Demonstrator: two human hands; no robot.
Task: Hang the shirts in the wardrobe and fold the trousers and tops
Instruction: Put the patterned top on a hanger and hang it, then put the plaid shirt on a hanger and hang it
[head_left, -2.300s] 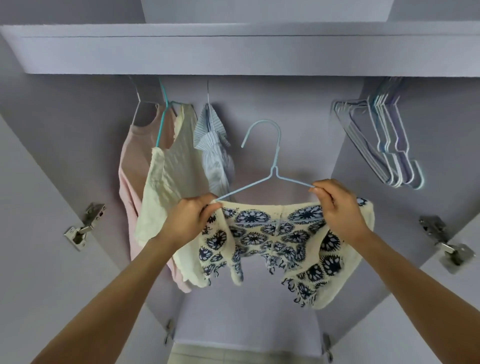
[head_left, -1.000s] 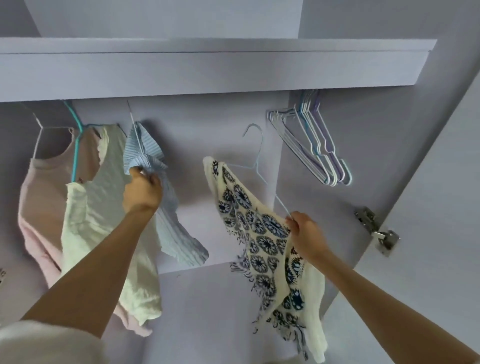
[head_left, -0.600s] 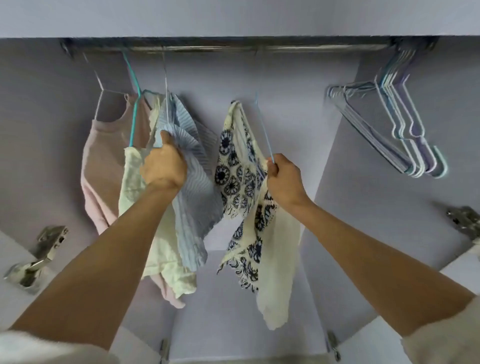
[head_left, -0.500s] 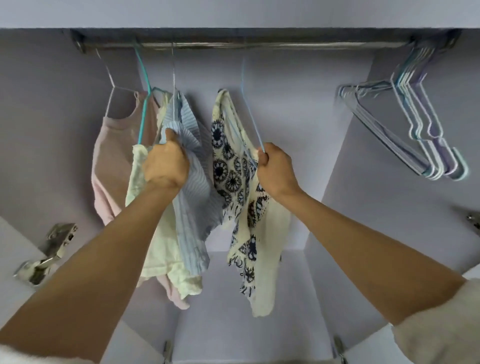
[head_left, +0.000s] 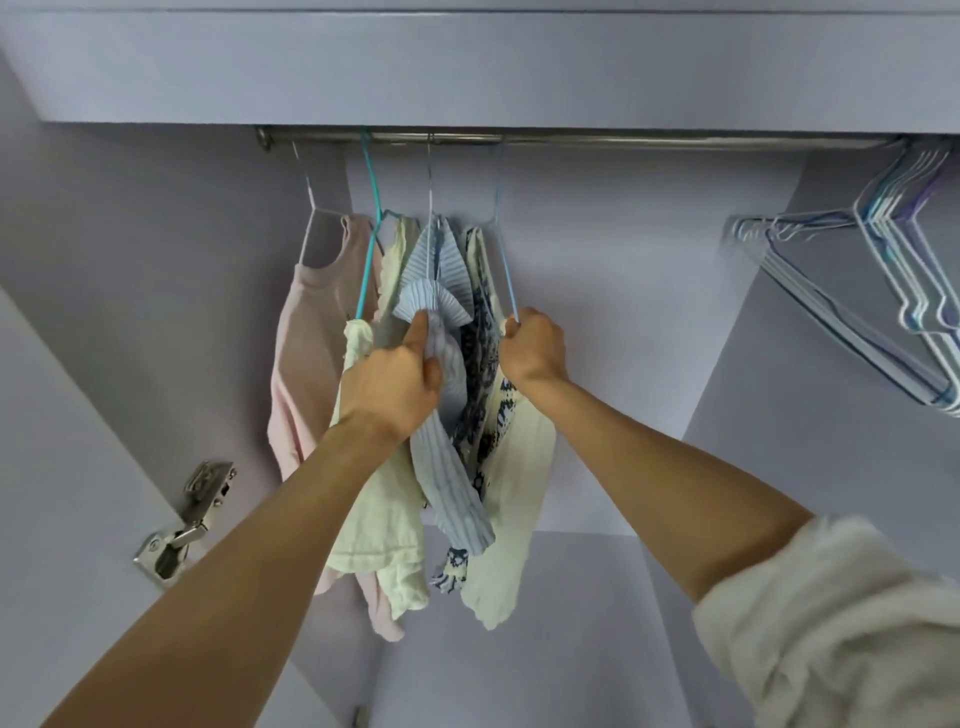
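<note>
head | left hand (head_left: 393, 382) raised, grasping striped shirt (head_left: 448, 374) | right hand (head_left: 532, 347) raised, gripping pale-blue hanger (head_left: 503, 260)

You have four garments hanging on the rail (head_left: 623, 140): one pink top (head_left: 311, 332), one cream top (head_left: 379, 509), one blue striped shirt (head_left: 447, 467) and one cream shirt with a dark blue pattern (head_left: 511, 467). Each hangs on its own wire hanger, so four are in use. You also have one bunch of bare hangers (head_left: 883, 291) at the right, too overlapped to count, and one metal door hinge (head_left: 187, 519) at the left.
</note>
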